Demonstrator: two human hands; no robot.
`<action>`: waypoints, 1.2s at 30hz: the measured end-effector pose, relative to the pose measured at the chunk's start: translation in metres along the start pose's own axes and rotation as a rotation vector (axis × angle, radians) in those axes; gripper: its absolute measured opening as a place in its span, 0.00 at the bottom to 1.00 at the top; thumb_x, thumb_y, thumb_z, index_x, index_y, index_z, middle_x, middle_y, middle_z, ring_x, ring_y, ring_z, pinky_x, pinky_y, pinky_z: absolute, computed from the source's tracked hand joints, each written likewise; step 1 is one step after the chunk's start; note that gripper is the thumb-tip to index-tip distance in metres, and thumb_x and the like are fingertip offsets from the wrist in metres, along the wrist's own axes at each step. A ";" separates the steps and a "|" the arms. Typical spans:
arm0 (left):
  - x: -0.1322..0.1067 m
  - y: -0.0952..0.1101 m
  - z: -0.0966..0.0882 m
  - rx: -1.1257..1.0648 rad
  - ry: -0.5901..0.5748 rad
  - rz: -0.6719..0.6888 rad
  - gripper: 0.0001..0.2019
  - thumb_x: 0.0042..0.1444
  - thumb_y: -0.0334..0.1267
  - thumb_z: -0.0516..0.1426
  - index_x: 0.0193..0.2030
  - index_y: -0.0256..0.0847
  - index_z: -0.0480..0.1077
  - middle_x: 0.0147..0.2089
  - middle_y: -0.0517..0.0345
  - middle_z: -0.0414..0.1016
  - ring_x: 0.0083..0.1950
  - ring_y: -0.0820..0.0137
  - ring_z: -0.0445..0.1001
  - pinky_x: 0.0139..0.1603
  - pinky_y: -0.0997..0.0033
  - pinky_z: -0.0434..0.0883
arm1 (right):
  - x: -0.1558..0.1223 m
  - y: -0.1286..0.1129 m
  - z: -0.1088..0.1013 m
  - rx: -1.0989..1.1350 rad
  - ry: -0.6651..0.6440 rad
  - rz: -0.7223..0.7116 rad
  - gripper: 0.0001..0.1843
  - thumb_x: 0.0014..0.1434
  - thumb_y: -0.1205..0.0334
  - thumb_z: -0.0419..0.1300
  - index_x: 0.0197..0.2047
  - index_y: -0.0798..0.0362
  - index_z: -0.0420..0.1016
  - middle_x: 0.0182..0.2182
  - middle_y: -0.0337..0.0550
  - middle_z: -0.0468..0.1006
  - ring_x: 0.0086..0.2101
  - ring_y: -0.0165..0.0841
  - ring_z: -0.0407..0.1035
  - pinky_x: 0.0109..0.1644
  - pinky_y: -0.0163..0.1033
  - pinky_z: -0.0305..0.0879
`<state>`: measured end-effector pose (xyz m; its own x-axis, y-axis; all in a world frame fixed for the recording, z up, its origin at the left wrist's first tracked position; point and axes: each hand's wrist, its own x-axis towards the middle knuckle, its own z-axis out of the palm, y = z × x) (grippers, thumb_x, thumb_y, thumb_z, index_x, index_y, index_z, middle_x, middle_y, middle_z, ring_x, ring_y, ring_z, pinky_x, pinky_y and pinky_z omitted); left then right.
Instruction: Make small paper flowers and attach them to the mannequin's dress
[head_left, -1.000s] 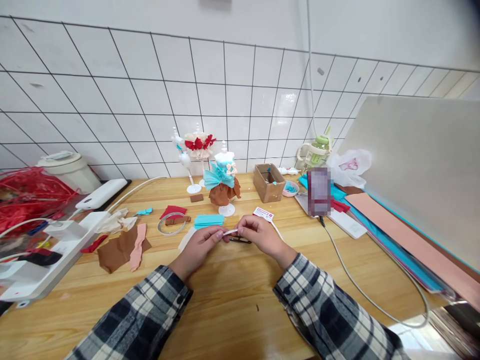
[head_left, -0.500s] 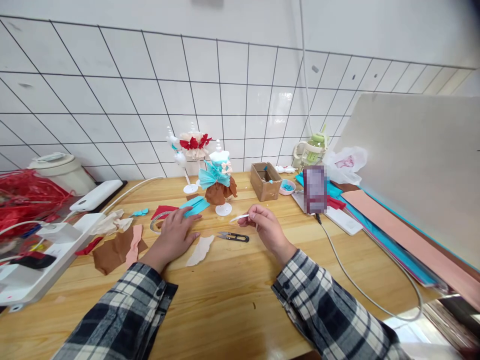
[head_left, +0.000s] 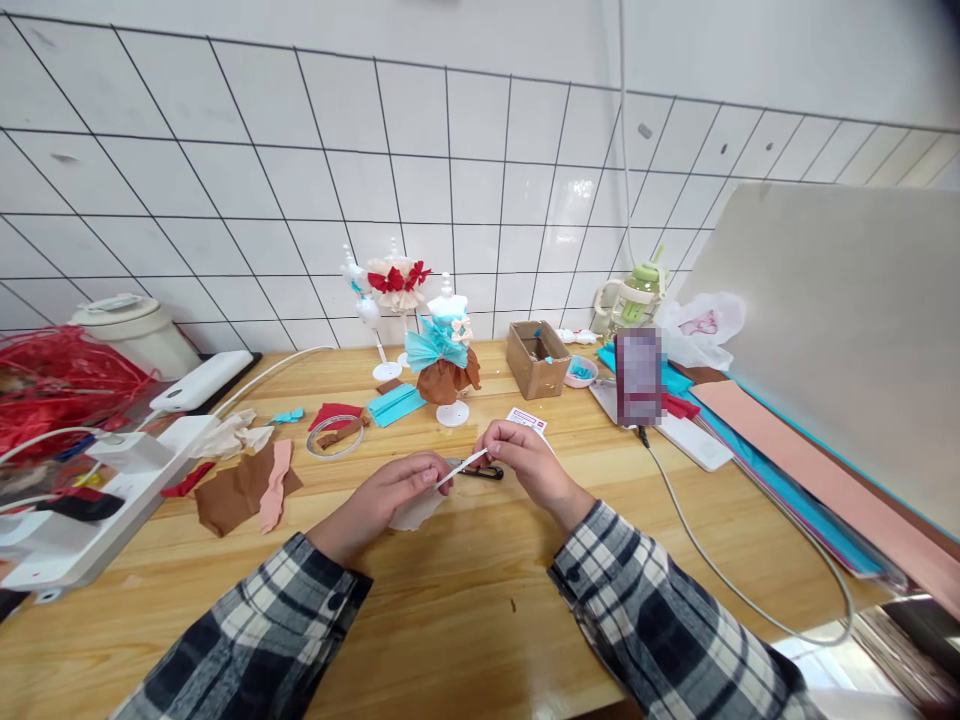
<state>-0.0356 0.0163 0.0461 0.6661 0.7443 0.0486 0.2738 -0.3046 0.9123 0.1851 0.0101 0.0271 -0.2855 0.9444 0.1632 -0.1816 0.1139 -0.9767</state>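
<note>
Head view: a thin white strip (head_left: 466, 463) stretches slantwise between two bare hands in the near middle, above the pale wooden tabletop (head_left: 450, 610). The right hand (head_left: 523, 460) has thumb and fingertips clamped on the strip's far right end; the left hand (head_left: 405, 490) pinches its near left end between thumb and fingers. A torn cream paper-like scrap (head_left: 417, 512) shows just below the left hand, and small black-handled snips (head_left: 486, 472) lie partly hidden behind the strip. Farther off, left of centre, rests a folded turquoise crepe-like piece (head_left: 396, 405); right beside it stands a white miniature dress form (head_left: 452, 412) in turquoise and brown. A brown cardboard box (head_left: 537, 375) sits to its right, while a crumpled brown sheet (head_left: 234, 497) lies far to the left, under a pink strip (head_left: 276, 485).
</note>
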 end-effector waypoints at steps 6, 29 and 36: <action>-0.002 0.003 -0.005 -0.044 0.022 -0.105 0.16 0.57 0.49 0.55 0.30 0.38 0.70 0.30 0.57 0.70 0.31 0.72 0.66 0.32 0.75 0.65 | 0.005 0.003 -0.007 -0.340 0.147 -0.047 0.11 0.55 0.54 0.56 0.28 0.52 0.70 0.28 0.41 0.75 0.31 0.32 0.68 0.39 0.39 0.65; 0.002 0.000 -0.002 0.265 0.038 -0.132 0.15 0.56 0.48 0.54 0.42 0.44 0.78 0.42 0.54 0.80 0.42 0.63 0.76 0.46 0.67 0.70 | -0.004 -0.001 0.021 -1.054 -0.018 -0.267 0.06 0.59 0.60 0.61 0.35 0.50 0.78 0.33 0.42 0.80 0.35 0.34 0.71 0.39 0.37 0.62; 0.003 -0.001 -0.004 0.296 0.063 -0.070 0.16 0.57 0.51 0.53 0.35 0.42 0.76 0.38 0.55 0.76 0.40 0.66 0.73 0.44 0.70 0.69 | -0.004 -0.005 0.020 -1.025 0.018 -0.295 0.07 0.61 0.61 0.58 0.33 0.52 0.76 0.31 0.42 0.78 0.34 0.32 0.69 0.39 0.37 0.61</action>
<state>-0.0367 0.0208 0.0469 0.5965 0.8023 0.0232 0.5140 -0.4041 0.7566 0.1685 0.0001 0.0346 -0.3443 0.8405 0.4182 0.6393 0.5362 -0.5512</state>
